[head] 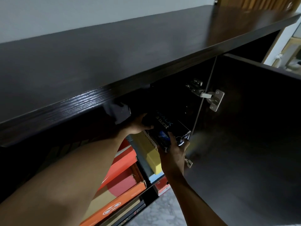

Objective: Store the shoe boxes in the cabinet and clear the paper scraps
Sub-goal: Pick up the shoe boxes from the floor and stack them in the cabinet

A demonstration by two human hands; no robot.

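Note:
A black shoe box [164,126] with blue and white lettering sits at the mouth of the dark cabinet [97,101], on top of a yellow box [150,152]. My left hand [137,123] grips its far left side, fingers curled over the edge. My right hand [173,150] holds its near right corner from below. Orange shoe boxes [123,181] are stacked in the compartment to the left, partly behind my left forearm. No paper scraps show.
The cabinet door [244,136] stands open on the right, with metal hinges [215,99] by the box. The cabinet's dark top [130,51] overhangs the opening. A red box [162,186] lies on a lower shelf. Pale marbled floor [161,212] shows below.

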